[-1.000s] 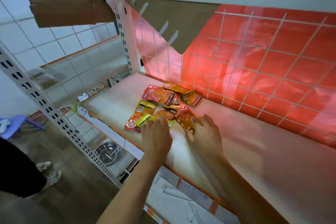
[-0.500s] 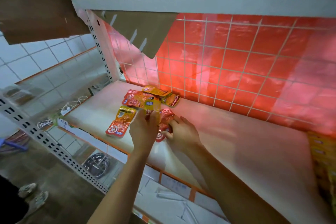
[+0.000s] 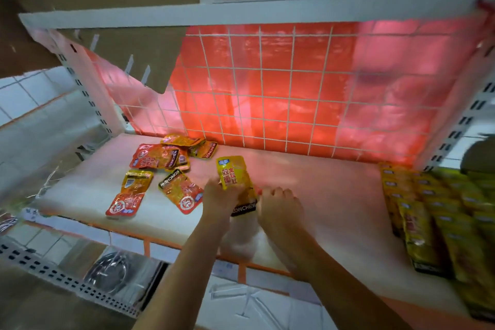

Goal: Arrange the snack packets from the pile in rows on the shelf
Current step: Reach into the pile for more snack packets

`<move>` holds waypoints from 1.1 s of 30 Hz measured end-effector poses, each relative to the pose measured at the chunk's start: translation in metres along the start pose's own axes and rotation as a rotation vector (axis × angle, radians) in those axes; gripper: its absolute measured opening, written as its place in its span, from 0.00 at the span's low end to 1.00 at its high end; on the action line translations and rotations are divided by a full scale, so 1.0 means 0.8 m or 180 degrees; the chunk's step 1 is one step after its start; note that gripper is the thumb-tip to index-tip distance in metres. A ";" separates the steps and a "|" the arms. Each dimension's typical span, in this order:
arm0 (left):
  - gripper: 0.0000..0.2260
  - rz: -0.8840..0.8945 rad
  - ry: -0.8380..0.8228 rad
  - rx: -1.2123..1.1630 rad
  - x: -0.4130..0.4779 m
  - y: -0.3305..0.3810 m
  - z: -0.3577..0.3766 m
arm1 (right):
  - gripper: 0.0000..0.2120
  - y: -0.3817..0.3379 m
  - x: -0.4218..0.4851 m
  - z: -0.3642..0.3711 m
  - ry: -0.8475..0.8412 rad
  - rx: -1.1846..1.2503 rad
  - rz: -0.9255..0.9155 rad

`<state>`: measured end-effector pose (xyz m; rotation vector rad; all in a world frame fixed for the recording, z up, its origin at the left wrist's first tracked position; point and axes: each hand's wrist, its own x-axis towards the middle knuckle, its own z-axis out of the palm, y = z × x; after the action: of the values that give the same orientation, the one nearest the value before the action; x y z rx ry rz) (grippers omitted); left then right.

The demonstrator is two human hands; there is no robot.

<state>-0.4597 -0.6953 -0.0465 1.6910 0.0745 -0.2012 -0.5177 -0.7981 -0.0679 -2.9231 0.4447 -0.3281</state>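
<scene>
A loose pile of red and yellow snack packets (image 3: 163, 158) lies on the white shelf (image 3: 321, 195), left of middle. My left hand (image 3: 219, 199) grips a yellow packet (image 3: 233, 173) that stands upright above the board. My right hand (image 3: 278, 209) is beside it with fingers curled on a dark-edged packet (image 3: 245, 207) under the yellow one. Rows of yellow packets (image 3: 439, 217) lie at the shelf's right end.
A red sheet behind a white wire grid (image 3: 281, 94) closes the back of the shelf. A cardboard flap (image 3: 139, 48) hangs from the upper shelf at the left. The shelf's orange front edge (image 3: 144, 236) runs below the pile, with a lower level underneath.
Both hands have come away from the pile to the right, lifting packets with them. The view has swung right, bringing the rows of yellow packets into sight.
</scene>
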 end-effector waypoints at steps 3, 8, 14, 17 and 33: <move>0.12 0.0158 -0.0255 -0.0123 -0.009 0.010 0.028 | 0.12 0.042 -0.002 -0.027 -0.0098 0.0305 0.0465; 0.07 0.0025 -0.0645 -0.0301 -0.039 0.019 0.092 | 0.09 0.128 -0.029 -0.058 0.0127 0.1515 0.1271; 0.05 -0.0238 -0.1204 -0.0443 -0.106 0.019 0.187 | 0.06 0.217 -0.089 -0.102 0.0926 0.2257 0.1685; 0.03 -0.0134 -0.1324 -0.0166 -0.139 0.014 0.223 | 0.06 0.265 -0.113 -0.123 0.1068 0.2420 0.1929; 0.14 0.0644 -0.0676 0.1888 -0.230 -0.024 0.294 | 0.09 0.410 -0.199 -0.170 0.1108 0.2728 0.1923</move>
<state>-0.6647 -0.9128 -0.0602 2.2384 -0.3452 -0.2662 -0.7883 -1.0755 -0.0313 -1.8054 0.9207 -0.7139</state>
